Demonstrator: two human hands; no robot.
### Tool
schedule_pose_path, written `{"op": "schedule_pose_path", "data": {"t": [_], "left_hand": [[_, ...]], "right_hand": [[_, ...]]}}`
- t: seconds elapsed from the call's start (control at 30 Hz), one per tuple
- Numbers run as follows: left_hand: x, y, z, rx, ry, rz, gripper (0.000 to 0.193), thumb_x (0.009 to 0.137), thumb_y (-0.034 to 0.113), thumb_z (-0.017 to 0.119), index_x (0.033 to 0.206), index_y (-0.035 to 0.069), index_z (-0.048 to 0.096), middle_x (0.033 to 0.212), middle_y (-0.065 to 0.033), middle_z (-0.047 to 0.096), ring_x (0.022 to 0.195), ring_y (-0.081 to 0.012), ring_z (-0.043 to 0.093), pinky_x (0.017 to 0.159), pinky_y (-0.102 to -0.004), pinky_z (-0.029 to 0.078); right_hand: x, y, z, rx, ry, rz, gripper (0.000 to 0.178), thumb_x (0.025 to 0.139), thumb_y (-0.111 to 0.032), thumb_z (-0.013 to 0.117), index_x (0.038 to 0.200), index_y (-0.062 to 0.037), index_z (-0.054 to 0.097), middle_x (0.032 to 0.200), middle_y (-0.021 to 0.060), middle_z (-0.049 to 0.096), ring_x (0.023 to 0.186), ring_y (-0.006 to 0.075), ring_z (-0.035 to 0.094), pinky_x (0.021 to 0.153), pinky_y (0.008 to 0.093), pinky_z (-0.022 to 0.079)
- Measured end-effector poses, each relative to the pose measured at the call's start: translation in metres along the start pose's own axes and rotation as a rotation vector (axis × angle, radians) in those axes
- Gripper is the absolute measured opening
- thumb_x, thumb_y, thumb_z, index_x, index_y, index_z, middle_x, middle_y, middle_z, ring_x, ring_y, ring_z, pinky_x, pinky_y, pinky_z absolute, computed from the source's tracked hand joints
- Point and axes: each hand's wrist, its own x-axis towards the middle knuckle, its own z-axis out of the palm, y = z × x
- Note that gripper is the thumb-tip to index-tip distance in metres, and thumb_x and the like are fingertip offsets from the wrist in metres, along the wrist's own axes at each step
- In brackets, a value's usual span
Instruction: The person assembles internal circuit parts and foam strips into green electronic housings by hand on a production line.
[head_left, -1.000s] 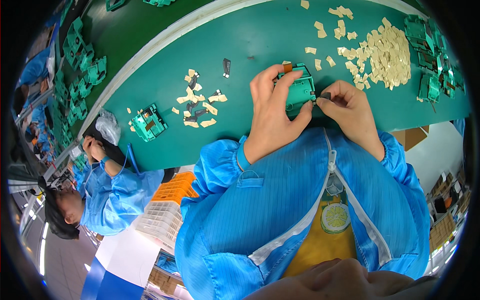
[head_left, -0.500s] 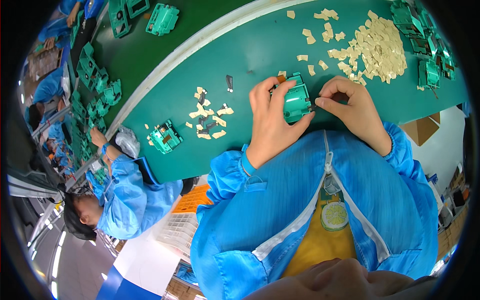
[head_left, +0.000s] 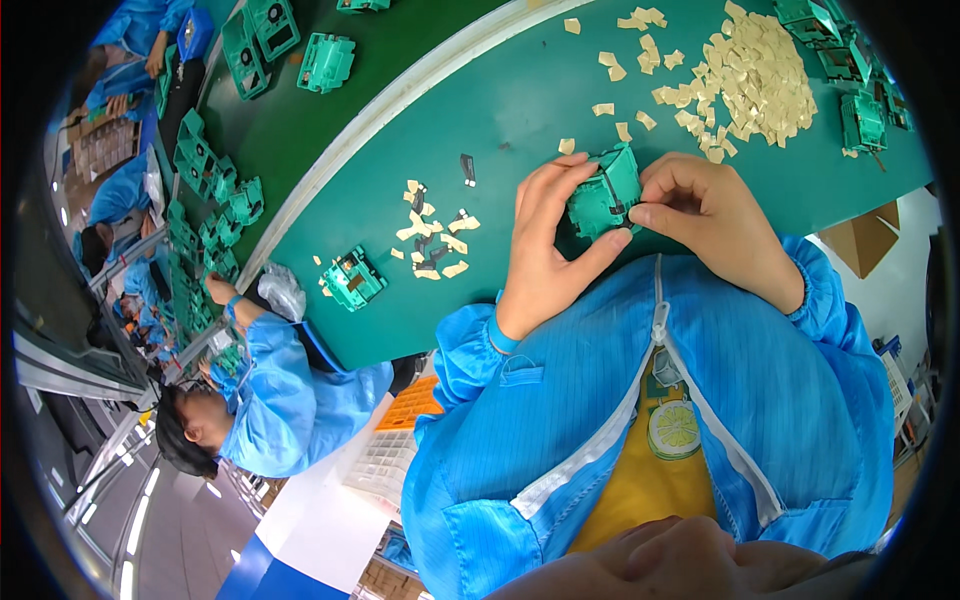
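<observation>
- Your left hand has its grip wrapped around a green plastic housing, toward the near side of the worktop.
- Your right hand touches the housing's right edge (whether that grip pinches anything, I cannot tell).
- A heap of flat cream pieces lies far right.

Housing in left hand (tab heap beyond, right).

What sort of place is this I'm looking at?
Probably a factory assembly line: green plastic cases rest on what looks like a conveyor belt, a blue-smocked co-worker is beside it, and the left hand holds a similar case near a heap of cream pieces.
</observation>
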Motion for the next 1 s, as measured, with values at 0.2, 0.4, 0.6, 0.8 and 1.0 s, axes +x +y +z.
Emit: {"op": "schedule_pose_path", "data": {"t": [0.2,0.4,0.6,0.8,1.0], "left_hand": [[-0.005,0.012,-0.001,-0.122,0.037,-0.18,0.07,0.078,0.011,0.084,0.142,0.008,0.055,0.147,-0.014,0.05,0.132,-0.0288,0.053,0.106,-0.0441,0.047],[-0.006,0.017,0.008,-0.194,0.085,-0.252,0.061,0.082,-0.001,0.074,0.137,0.008,0.051,0.147,-0.0117,0.046,0.133,-0.0256,0.053,0.102,-0.0449,0.053],[-0.004,0.016,0.01,-0.204,0.125,-0.242,0.06,0.079,-0.003,0.073,0.133,0.006,0.051,0.144,-0.0144,0.047,0.128,-0.0282,0.056,0.097,-0.0424,0.055],[-0.002,0.02,0.0,-0.278,0.088,-0.276,0.059,0.083,-0.001,0.072,0.138,0.009,0.052,0.15,-0.0113,0.045,0.133,-0.0249,0.052,0.105,-0.0436,0.051],[0.01,0.027,-0.011,0.192,0.232,0.032,0.059,0.081,0.007,0.079,0.135,0.008,0.058,0.153,-0.0141,0.045,0.137,-0.0295,0.051,0.109,-0.0441,0.047]], "right_hand": [[0.0,0.003,0.007,-0.054,0.032,-0.094,0.012,0.092,-0.005,0.075,0.094,0.0035,0.067,0.091,0.0058,0.067,0.082,0.0126,0.064,0.074,0.0284,0.053],[0.0,0.004,0.017,-0.118,0.072,-0.194,0.011,0.089,-0.002,0.074,0.088,0.0047,0.066,0.088,0.0098,0.066,0.078,0.0178,0.066,0.072,0.0309,0.054],[0.002,-0.001,0.019,-0.135,0.085,-0.193,0.012,0.088,-0.002,0.074,0.084,0.0049,0.065,0.087,0.0104,0.066,0.076,0.0185,0.066,0.069,0.0313,0.053],[0.022,0.021,0.005,0.343,-0.087,-0.033,0.03,0.09,-0.001,0.074,0.115,-0.0034,0.058,0.089,0.0057,0.067,0.082,0.0139,0.065,0.075,0.0283,0.052],[0.023,-0.008,0.01,0.27,-0.025,-0.139,0.044,0.091,-0.004,0.075,0.128,-0.002,0.051,0.097,0.0052,0.068,0.091,0.0118,0.064,0.082,0.0263,0.051]]}}
